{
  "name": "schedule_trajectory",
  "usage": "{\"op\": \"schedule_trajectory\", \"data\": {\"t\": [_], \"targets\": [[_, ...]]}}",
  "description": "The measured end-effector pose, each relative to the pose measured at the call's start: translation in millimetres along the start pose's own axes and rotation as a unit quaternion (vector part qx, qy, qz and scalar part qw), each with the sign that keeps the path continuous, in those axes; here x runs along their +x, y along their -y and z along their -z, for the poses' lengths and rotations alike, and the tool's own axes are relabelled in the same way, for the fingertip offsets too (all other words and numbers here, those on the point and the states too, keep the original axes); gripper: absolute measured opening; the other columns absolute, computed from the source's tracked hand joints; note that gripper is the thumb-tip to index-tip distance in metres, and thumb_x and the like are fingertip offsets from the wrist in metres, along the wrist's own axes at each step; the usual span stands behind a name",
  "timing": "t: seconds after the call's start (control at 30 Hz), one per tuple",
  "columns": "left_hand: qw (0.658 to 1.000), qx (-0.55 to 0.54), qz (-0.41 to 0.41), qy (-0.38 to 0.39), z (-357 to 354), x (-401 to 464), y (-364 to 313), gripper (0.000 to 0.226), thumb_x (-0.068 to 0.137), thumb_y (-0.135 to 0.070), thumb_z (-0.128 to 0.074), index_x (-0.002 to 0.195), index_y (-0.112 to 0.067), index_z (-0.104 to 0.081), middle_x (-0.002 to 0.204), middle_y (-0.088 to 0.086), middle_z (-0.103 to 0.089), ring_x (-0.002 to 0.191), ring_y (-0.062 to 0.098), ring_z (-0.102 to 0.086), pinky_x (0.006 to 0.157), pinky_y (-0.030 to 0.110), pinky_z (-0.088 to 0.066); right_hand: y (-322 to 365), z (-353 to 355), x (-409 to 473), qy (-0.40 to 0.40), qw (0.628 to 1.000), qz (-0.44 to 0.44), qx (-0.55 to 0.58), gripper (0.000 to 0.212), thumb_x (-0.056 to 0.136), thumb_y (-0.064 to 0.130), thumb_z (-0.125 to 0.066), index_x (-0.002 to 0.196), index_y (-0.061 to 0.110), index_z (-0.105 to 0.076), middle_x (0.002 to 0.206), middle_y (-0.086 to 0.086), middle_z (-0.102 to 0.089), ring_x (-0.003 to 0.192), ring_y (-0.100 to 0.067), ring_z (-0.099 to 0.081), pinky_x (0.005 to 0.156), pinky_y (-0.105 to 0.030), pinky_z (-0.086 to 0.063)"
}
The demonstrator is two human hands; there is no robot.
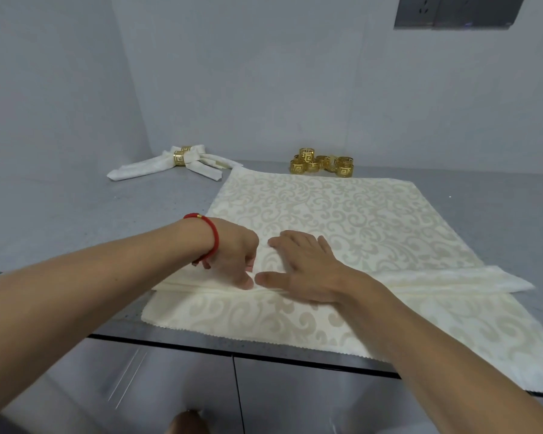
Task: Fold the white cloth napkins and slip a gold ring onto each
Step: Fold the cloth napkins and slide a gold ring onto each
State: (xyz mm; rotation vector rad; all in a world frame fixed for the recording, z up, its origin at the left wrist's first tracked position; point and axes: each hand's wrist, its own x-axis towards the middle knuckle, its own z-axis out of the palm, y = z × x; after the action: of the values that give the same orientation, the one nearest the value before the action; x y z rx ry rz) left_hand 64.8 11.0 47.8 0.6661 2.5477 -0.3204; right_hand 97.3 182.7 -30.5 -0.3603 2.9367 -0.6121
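- The damask napkin (342,211) lies spread near the counter's (76,220) front edge, its pleat ridge running left-right under both hands.
- Left hand (232,255), fingers curled, pinches the ridge; right hand (301,267) presses it flat-fingered, just beside.
- Gold rings (323,164) wait at the rear edge, beyond the napkin, likely nearer the right hand.

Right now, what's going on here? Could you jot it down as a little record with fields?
Surface: grey counter
Being folded: patterned white napkin, pleat across its near part
Left hand: fingers curled, pinching the pleat
Right hand: flat, pressing the fold
Finished: ringed napkin, far left
Spare gold rings: heap beyond the napkin
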Motion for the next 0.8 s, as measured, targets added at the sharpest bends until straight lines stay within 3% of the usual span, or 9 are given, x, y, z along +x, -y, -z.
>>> {"op": "schedule_trajectory", "data": {"t": [0.13, 0.2, 0.27, 0.33, 0.4, 0.47, 0.57, 0.7, 0.8], "targets": [[1.000, 0.010, 0.000, 0.006, -1, 1, -4, 0.020, 0.089, -0.047, -0.063, 0.093, -0.031, -0.053, 0.108, 0.001, -0.065, 0.099, 0.028, -0.069, 0.089, 0.046, -0.058, 2, 4, -2, 0.012, 1.000, -0.002, -0.003, 0.087, 0.092, 0.071, -0.052, 0.161, 0.028, -0.021, 0.170, 0.001, -0.007, 0.157, -0.013, 0.006, 0.125, -0.052, 0.011], [0.999, -0.028, 0.013, 0.028, 0, -1, -4, 0.020, 0.090, -0.045, -0.063, 0.100, -0.029, -0.053, 0.103, -0.001, -0.064, 0.086, 0.023, -0.068, 0.078, 0.035, -0.060, 3, 5, -2, 0.013, 1.000, -0.004, -0.006, 0.088, 0.091, 0.071, -0.052, 0.161, 0.028, -0.021, 0.170, 0.001, -0.007, 0.157, -0.014, 0.006, 0.125, -0.052, 0.011], [0.992, -0.118, 0.013, 0.035, 1, -1, -3, 0.022, 0.090, -0.034, -0.068, 0.106, -0.025, -0.054, 0.088, -0.004, -0.061, 0.065, 0.014, -0.062, 0.058, 0.025, -0.053, 3, 4, 0, 0.014, 1.000, -0.008, -0.013, 0.091, 0.090, 0.074, -0.051, 0.161, 0.028, -0.020, 0.170, 0.002, -0.007, 0.157, -0.015, 0.005, 0.125, -0.053, 0.010], [0.970, -0.241, 0.005, 0.043, 2, -2, 0, 0.024, 0.088, -0.018, -0.072, 0.106, -0.020, -0.056, 0.079, -0.002, -0.063, 0.055, 0.010, -0.060, 0.052, 0.024, -0.052, 3, 3, 1, 0.017, 1.000, -0.011, -0.022, 0.094, 0.088, 0.077, -0.050, 0.161, 0.027, -0.019, 0.169, 0.002, -0.007, 0.157, -0.016, 0.004, 0.125, -0.054, 0.008], [0.942, -0.328, -0.019, 0.071, 4, -5, 4, 0.015, 0.091, -0.009, -0.065, 0.105, -0.013, -0.062, 0.086, 0.006, -0.070, 0.069, 0.018, -0.068, 0.073, 0.035, -0.060, 3, 2, 2, 0.015, 1.000, -0.011, -0.023, 0.095, 0.087, 0.079, -0.048, 0.161, 0.027, -0.019, 0.169, 0.002, -0.008, 0.157, -0.015, 0.004, 0.125, -0.054, 0.008], [0.923, -0.368, -0.052, 0.100, 5, -9, 11, 0.021, 0.092, -0.001, -0.049, 0.104, -0.006, -0.066, 0.098, 0.017, -0.073, 0.087, 0.029, -0.070, 0.093, 0.046, -0.054, 2, 2, 2, 0.013, 1.000, -0.013, -0.011, 0.094, 0.087, 0.078, -0.048, 0.161, 0.027, -0.019, 0.169, 0.003, -0.006, 0.157, -0.014, 0.006, 0.125, -0.053, 0.009], [0.903, -0.398, -0.110, 0.121, 1, -14, 23, 0.027, 0.092, 0.007, -0.050, 0.113, 0.000, -0.066, 0.103, 0.025, -0.072, 0.096, 0.037, -0.069, 0.097, 0.050, -0.053, 2, 2, -1, 0.006, 1.000, -0.003, 0.007, 0.091, 0.089, 0.073, -0.052, 0.160, 0.027, -0.022, 0.170, 0.001, -0.008, 0.157, -0.014, 0.006, 0.125, -0.052, 0.011], [0.910, -0.377, -0.166, 0.038, -11, -14, 23, 0.016, 0.089, -0.009, -0.072, 0.105, -0.009, -0.073, 0.087, 0.016, -0.074, 0.079, 0.026, -0.068, 0.086, 0.041, -0.058, 1, 12, -4, 0.026, 0.995, -0.016, 0.094, 0.070, 0.097, 0.045, -0.059, 0.158, 0.029, -0.028, 0.168, 0.006, -0.019, 0.157, -0.014, -0.003, 0.127, -0.047, 0.009], [0.921, -0.353, -0.166, -0.014, -13, -6, 14, 0.012, 0.085, -0.028, -0.078, 0.092, -0.018, -0.077, 0.070, 0.002, -0.066, 0.068, 0.014, -0.060, 0.075, 0.034, -0.055, -12, 20, -8, 0.000, 0.959, -0.023, 0.283, 0.064, 0.090, 0.009, -0.057, 0.146, 0.038, -0.045, 0.156, 0.012, -0.042, 0.145, -0.010, -0.035, 0.122, -0.041, -0.029]]}}
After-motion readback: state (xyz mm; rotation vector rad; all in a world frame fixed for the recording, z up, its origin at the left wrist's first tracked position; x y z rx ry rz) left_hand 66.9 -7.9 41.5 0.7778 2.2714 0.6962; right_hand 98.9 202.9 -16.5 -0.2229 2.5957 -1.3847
